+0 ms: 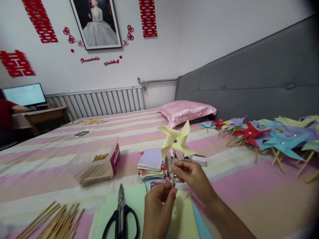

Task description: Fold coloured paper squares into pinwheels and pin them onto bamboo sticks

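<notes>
A pale yellow paper pinwheel [175,140] with a silvery centre stands upright on a thin wooden stick, facing me. My left hand [159,207] pinches the lower end of that stick. Higher up, just under the blades, the fingers of my right hand [190,176] close on the same stick. Behind my hands is a stack of coloured paper squares [151,166], with small shiny pieces partly hidden by my right fingers. Black-handled scissors [121,212] lie on green paper sheets [137,192] to the left, and yellow paper [184,215] lies under my hands.
Finished pinwheels [281,142] crowd the right side of the striped bed [231,196]. A clear plastic box [99,169] of sticks sits left, with loose sticks [57,222] nearer me. A pink pillow [186,111] lies by the grey headboard [249,79]. Someone's red sleeve [6,109] shows far left.
</notes>
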`<state>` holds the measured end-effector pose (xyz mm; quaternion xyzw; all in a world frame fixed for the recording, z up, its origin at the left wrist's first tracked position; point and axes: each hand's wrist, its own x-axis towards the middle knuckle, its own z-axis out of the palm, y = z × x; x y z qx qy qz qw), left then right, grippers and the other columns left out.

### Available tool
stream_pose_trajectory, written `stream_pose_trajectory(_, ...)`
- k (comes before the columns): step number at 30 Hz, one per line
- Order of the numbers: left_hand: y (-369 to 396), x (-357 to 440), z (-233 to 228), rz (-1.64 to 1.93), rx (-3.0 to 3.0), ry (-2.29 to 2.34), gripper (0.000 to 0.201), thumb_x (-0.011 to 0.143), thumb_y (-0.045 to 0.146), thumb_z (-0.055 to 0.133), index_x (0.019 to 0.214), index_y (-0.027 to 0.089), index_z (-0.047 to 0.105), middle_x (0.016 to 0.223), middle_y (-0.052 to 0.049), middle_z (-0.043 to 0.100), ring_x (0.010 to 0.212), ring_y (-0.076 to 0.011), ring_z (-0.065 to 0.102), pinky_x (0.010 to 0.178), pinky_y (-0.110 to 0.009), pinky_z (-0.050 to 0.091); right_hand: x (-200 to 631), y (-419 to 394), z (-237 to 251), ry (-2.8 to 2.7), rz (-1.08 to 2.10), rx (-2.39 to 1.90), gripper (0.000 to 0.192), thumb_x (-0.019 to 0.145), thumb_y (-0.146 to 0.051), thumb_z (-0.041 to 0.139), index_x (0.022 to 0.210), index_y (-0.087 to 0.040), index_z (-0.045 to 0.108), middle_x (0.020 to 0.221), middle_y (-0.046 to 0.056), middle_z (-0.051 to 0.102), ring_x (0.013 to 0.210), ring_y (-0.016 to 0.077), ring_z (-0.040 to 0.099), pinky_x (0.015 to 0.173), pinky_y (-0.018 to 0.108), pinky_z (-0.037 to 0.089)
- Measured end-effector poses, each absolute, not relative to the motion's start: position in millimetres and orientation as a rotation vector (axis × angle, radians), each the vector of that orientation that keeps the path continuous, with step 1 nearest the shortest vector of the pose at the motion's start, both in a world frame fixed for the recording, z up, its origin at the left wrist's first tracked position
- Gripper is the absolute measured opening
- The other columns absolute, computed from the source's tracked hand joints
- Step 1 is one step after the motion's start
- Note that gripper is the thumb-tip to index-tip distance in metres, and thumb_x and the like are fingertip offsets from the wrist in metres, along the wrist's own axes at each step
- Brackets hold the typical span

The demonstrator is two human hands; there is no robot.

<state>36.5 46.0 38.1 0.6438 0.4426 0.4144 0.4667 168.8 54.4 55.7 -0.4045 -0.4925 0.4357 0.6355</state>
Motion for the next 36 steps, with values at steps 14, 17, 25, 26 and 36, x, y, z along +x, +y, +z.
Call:
stream_pose_trajectory(14,45.6,35.6,36.8,1.016,1.597,1.066,0.027,0.074,0.034,0.056,0.084,0.01,0.065,0.07,-0.008,0.065,0.065,-0.0177,0.058,0.061,-0.027,0.044,168.2,54.4,54.8,-1.11,1.008,-0.915,0.026,0.069,-0.04,0.064,0.07,-0.014,0.065,0.056,-0.003,0.052,0.047,0.0069,0.041,0.046,0.019,0.033)
stream_pose_trajectory(17,46.2,35.7,36.8,1.012,1.592,1.076,0.027,0.074,0.035,0.056,0.082,0.011,0.065,0.069,-0.008,0.065,0.064,-0.0174,0.058,0.061,-0.027,0.044,168.0,54.4,55.0,-1.12,1.002,-0.918,0.026,0.07,-0.04,0.063,0.069,-0.014,0.064,0.056,-0.003,0.051,0.047,0.0072,0.04,0.045,0.02,0.033)
stream_pose_trajectory(25,47.0,37.0,39.4,1.022,1.574,1.079,0.026,0.073,0.034,0.058,0.082,0.011,0.066,0.069,-0.007,0.066,0.064,-0.0176,0.058,0.06,-0.027,0.044,167.7,53.9,55.7,-1.134,1.0,-0.906,0.025,0.071,-0.038,0.063,0.07,-0.013,0.064,0.055,-0.003,0.049,0.047,0.0071,0.039,0.045,0.02,0.032)
stream_pose_trajectory(26,46.6,37.0,39.5,1.022,1.569,1.079,0.026,0.072,0.034,0.058,0.082,0.011,0.066,0.069,-0.007,0.066,0.064,-0.0177,0.058,0.06,-0.027,0.044,167.6,53.6,55.9,-1.133,1.001,-0.907,0.025,0.071,-0.038,0.063,0.07,-0.014,0.064,0.055,-0.003,0.049,0.048,0.0071,0.039,0.046,0.02,0.032)
stream_pose_trajectory(36,47.8,36.7,38.1,1.018,1.589,1.062,0.027,0.074,0.033,0.057,0.086,0.011,0.067,0.069,-0.007,0.066,0.065,-0.0178,0.058,0.06,-0.027,0.044,168.1,55.0,54.2,-1.13,0.998,-0.929,0.026,0.07,-0.04,0.063,0.069,-0.014,0.064,0.055,-0.003,0.05,0.047,0.0073,0.04,0.045,0.02,0.032)
